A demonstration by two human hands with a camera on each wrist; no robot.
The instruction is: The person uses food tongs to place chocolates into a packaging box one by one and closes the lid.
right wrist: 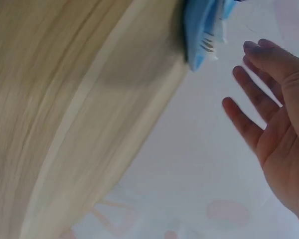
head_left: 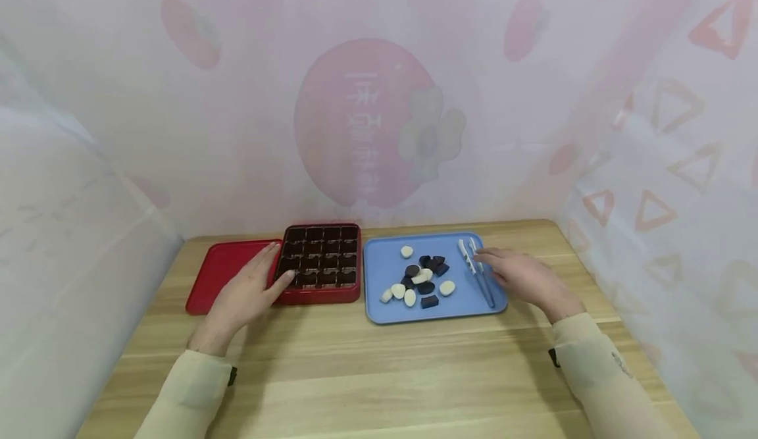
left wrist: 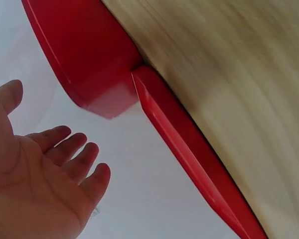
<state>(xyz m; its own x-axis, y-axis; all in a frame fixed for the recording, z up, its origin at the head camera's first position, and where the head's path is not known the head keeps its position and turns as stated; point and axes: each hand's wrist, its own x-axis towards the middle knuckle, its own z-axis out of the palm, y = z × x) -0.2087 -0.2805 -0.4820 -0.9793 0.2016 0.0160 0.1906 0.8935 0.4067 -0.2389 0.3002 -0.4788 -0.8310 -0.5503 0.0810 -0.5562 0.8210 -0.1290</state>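
My left hand (head_left: pixel 247 291) hovers with fingers extended over the gap between a flat red lid (head_left: pixel 222 274) and a red box (head_left: pixel 331 296). Dark divided compartments fill the box. In the left wrist view nothing lies in that hand (left wrist: pixel 45 174). Near the right edge of a blue tray (head_left: pixel 379 314), my right hand (head_left: pixel 527 278) is held above the tongs (head_left: pixel 478 278), its fingers loosely extended. The right wrist view shows this hand (right wrist: pixel 279 119) holding nothing. Several white pieces (head_left: pixel 447 287) and dark brown pieces (head_left: pixel 429 301) lie scattered on the tray, perhaps chocolates.
Everything stands toward the back of a wooden table (head_left: pixel 367 373). A pale printed curtain (head_left: pixel 254 110) hangs close behind, and similar sheets enclose the left and right sides.
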